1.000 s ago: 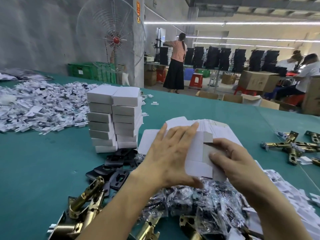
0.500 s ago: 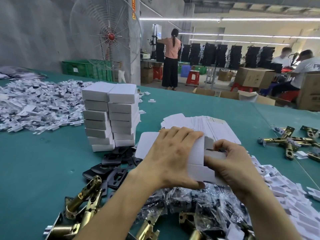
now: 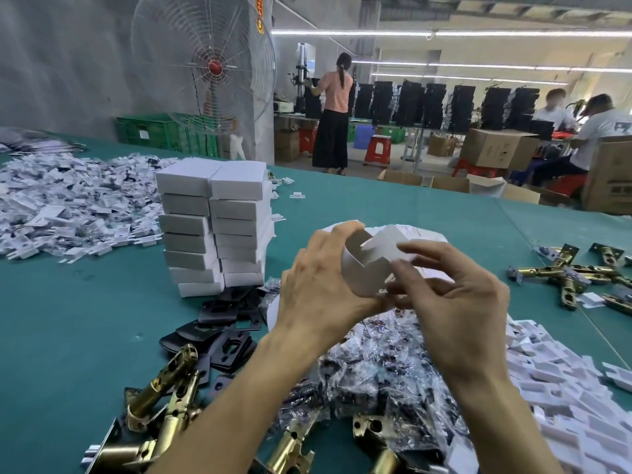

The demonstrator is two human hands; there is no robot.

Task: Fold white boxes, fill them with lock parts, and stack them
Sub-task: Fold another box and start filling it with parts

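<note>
Over the teal table point(image 3: 68, 336), the left hand point(image 3: 318, 295) curls round a bent white box blank point(image 3: 366, 268); the right hand point(image 3: 455, 302) pinches its edge. Stacked white boxes point(image 3: 212, 227) at ten o'clock, fan point(image 3: 205, 63) at eleven.

Only the arms and hands of this worker show, and both are bare. The left forearm point(image 3: 239, 398) and the right forearm point(image 3: 496, 419) are slim and uncovered right down to the bottom edge of the view. Tendons and a few veins stand up across the back of the left hand point(image 3: 318, 295). The right hand point(image 3: 461, 313) has creased knuckles, and its fingers point(image 3: 431, 249) are long and thin.
</note>
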